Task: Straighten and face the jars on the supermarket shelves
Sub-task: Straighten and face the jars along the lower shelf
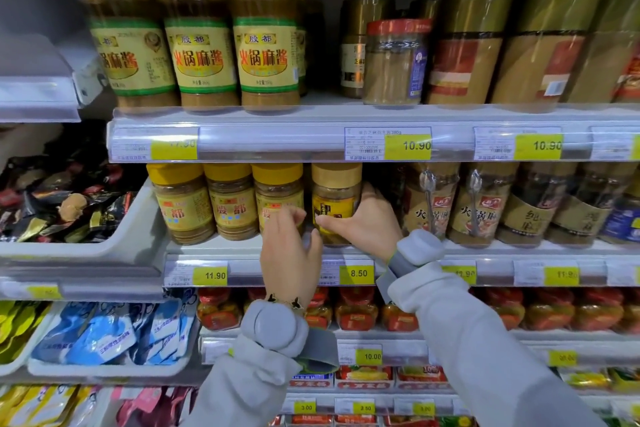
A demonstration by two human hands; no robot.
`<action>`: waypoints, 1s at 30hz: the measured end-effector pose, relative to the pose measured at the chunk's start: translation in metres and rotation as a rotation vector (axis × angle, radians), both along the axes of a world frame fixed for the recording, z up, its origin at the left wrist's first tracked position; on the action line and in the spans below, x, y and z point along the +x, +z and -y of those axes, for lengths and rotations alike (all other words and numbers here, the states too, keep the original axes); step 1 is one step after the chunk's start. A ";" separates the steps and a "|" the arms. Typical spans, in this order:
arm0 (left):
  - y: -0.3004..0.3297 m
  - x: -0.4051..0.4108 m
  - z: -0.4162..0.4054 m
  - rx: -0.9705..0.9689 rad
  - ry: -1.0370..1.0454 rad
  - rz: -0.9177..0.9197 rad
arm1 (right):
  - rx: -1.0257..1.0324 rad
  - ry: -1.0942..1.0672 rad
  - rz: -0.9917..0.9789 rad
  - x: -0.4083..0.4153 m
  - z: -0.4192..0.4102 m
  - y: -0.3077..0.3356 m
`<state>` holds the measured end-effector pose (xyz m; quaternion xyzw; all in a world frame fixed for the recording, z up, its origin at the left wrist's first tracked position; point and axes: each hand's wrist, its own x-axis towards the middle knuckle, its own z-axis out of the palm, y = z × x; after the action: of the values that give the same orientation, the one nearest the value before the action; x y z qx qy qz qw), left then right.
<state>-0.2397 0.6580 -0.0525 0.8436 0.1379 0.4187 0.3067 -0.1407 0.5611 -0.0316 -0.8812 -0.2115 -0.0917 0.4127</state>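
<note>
Supermarket shelves fill the frame; at centre your right hand [360, 218] grips a gold-lidded jar [335, 201], left hand [289, 246] fingers loosely curled beside it, so a hasty twist could topple neighbouring yellow-lidded jars [277, 198].

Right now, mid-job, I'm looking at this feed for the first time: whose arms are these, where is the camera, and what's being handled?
No machine here: these are a person's two bare hands, in grey sleeves with grey wrist devices. The single picture comes from a wide-angle camera worn on the person's head, looking forward at supermarket shelves.

The right hand has its grip round a gold-lidded jar on the middle shelf, thumb across its yellow and black label. The left hand is raised just left of it, fingers curled in front of the nearest yellow-lidded jar; whether it touches that jar is unclear.

Two more yellow-lidded jars stand to the left. Taller jars fill the shelf above, and red-lidded ones the shelf below.
</note>
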 end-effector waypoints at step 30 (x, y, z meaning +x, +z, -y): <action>-0.001 0.027 0.020 -0.073 -0.025 -0.192 | -0.047 0.239 -0.137 0.000 0.027 0.005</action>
<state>-0.2129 0.6380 -0.0531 0.8697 0.1711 0.3268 0.3279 -0.1404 0.5339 -0.0263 -0.8634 -0.2882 0.0235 0.4135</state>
